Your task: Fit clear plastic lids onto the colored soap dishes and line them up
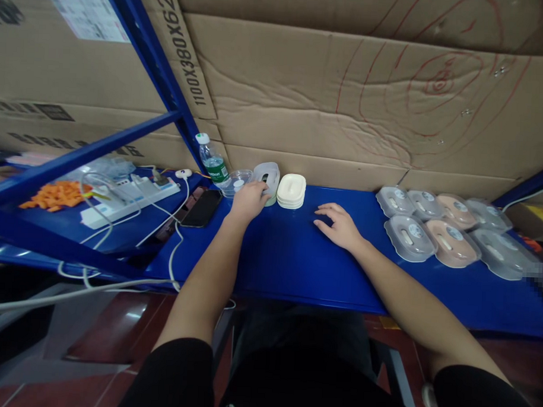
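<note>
My left hand [248, 202] is at the back of the blue table, its fingers curled together against the near left side of an upright grey plastic container [271, 172] with a dark slot. Whatever is between those fingers, if anything, is hidden. Beside the hand, a clear round plastic tub [230, 189] is partly covered by it. A short stack of cream square lids [292, 190] stands just right of the grey container. Over the tabletop to the right of that stack, my right hand [338, 225] has its fingers apart and holds nothing.
Several clear-covered grey and peach containers [410, 238] stand in two rows at the right. A water bottle [213, 160], a dark phone [202, 209], a white power strip [131, 201] with cables and orange pieces [58, 196] lie left. Blue shelf posts [156, 60] and cardboard [302, 98] border the table.
</note>
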`<state>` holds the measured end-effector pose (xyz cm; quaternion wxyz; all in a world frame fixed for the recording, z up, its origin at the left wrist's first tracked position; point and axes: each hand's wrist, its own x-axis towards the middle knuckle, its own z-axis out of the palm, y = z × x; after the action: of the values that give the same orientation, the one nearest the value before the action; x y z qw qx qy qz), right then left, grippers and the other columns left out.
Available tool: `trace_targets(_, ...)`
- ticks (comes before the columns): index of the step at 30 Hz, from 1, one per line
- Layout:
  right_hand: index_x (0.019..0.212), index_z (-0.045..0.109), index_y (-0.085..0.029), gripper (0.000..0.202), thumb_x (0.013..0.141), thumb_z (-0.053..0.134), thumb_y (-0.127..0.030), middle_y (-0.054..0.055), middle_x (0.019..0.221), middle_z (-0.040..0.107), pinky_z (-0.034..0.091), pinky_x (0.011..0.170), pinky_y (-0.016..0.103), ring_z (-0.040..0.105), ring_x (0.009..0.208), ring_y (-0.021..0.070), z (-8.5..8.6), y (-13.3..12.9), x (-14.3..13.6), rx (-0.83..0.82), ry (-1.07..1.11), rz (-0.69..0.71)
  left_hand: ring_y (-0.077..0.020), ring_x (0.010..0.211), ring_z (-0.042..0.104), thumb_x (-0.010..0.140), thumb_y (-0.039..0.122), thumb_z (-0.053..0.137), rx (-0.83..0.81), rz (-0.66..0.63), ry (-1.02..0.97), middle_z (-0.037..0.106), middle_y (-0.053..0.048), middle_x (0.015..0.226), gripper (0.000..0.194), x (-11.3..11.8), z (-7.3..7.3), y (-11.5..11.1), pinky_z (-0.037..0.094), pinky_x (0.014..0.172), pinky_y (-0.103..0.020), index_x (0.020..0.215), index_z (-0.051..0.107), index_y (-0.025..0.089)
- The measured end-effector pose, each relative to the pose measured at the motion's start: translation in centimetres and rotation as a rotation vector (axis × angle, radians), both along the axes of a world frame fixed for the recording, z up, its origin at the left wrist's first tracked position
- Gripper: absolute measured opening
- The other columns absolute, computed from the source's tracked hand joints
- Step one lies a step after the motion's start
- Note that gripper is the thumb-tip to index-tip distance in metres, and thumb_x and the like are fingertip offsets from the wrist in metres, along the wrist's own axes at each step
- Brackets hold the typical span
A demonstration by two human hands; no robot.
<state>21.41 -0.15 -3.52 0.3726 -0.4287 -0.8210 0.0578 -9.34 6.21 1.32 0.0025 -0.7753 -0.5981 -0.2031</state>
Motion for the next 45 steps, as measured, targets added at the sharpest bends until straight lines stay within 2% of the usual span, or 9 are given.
trace_targets(4, 0.115, 0.075, -0.026, 0.024, 0.098, 0.066, -0.04, 0.011, 0.125, 0.073, 0.055, 0.106, 0.053, 0.069, 0.118, 0.0298, 0.0, 0.0, 0.0, 0.005, 0.006, 0.004, -0.0323, 0.115, 0.067, 0.097, 0.03, 0.063, -0.001, -0.013, -0.001, 0.074, -0.015, 0.119, 0.022, 0.1, 0.1, -0.1, 0.052, 0.1, -0.043, 0.112, 0.074, 0.018)
trace_targets(13, 0.114, 0.075, -0.025, 0.024, 0.098, 0.066, -0.041, 0.011, 0.124, 0.073, 0.055, 0.104, 0.054, 0.069, 0.118, 0.0301, -0.1, 0.1, 0.0, -0.016, 0.005, 0.012, -0.033, 0.117, 0.065, 0.1, 0.032, 0.054, 0.103, -0.037, -0.026, 0.072, -0.018, 0.12, 0.033, -0.6, 0.3, 0.2, 0.051, 0.104, -0.046, 0.12, 0.073, 0.015)
trace_targets(19, 0.114, 0.076, -0.025, 0.025, 0.098, 0.066, -0.041, 0.011, 0.122, 0.073, 0.055, 0.105, 0.056, 0.07, 0.117, 0.0305, -0.1, 0.2, 0.1, -0.008, 0.009, 0.013, -0.0305, 0.113, 0.065, 0.095, 0.026, 0.058, 0.073, -0.097, 0.05, 0.073, -0.015, 0.114, 0.025, -1.0, -0.5, 0.9, 0.049, 0.106, -0.043, 0.11, 0.077, 0.017)
trace_targets(22, 0.114, 0.076, -0.025, 0.025, 0.098, 0.066, -0.041, 0.012, 0.124, 0.073, 0.054, 0.105, 0.056, 0.07, 0.117, 0.0311, -0.1, 0.3, 0.2, -0.004, 0.011, 0.003, -0.0305, 0.112, 0.066, 0.094, 0.029, 0.061, 0.062, -0.119, 0.054, 0.073, -0.015, 0.112, 0.024, -0.8, -0.9, 1.0, 0.049, 0.105, -0.043, 0.107, 0.077, 0.016)
trace_targets(30, 0.115, 0.075, -0.026, 0.025, 0.098, 0.066, -0.041, 0.011, 0.125, 0.073, 0.055, 0.104, 0.056, 0.069, 0.118, 0.0313, 0.3, 0.2, 0.6, 0.011, -0.003, -0.02, -0.0334, 0.118, 0.064, 0.094, 0.033, 0.066, 0.07, -0.043, 0.058, 0.072, -0.015, 0.121, 0.028, -0.5, -0.7, 0.5, 0.048, 0.103, -0.046, 0.116, 0.076, 0.018)
trace_targets(37, 0.118, 0.075, -0.026, 0.028, 0.099, 0.065, -0.044, 0.011, 0.127, 0.072, 0.054, 0.106, 0.057, 0.068, 0.12, 0.0314, 1.1, 0.3, 1.7, 0.079, -0.007, -0.075, -0.0329, 0.117, 0.065, 0.098, 0.036, 0.063, 0.063, 0.001, 0.038, 0.074, -0.014, 0.117, 0.026, -0.1, -0.3, 0.3, 0.048, 0.099, -0.045, 0.112, 0.078, 0.02)
trace_targets(42, 0.118, 0.075, -0.027, 0.027, 0.098, 0.064, -0.044, 0.01, 0.126, 0.072, 0.055, 0.104, 0.058, 0.068, 0.119, 0.0319, 0.5, 0.6, 1.7, 0.047, -0.024, -0.068, -0.0357, 0.116, 0.064, 0.097, 0.037, 0.063, 0.062, 0.077, 0.047, 0.074, -0.014, 0.12, 0.027, 0.4, -0.6, 0.0, 0.047, 0.099, -0.05, 0.113, 0.078, 0.023)
trace_targets(45, 0.118, 0.075, -0.026, 0.029, 0.098, 0.063, -0.044, 0.011, 0.127, 0.072, 0.054, 0.105, 0.057, 0.068, 0.119, 0.0326, 1.3, 0.6, 1.6, 0.075, -0.069, -0.095, -0.0375, 0.119, 0.062, 0.095, 0.038, 0.064, 0.077, 0.095, 0.054, 0.073, -0.014, 0.122, 0.027, 0.6, -0.9, -0.1, 0.044, 0.102, -0.053, 0.114, 0.078, 0.024)
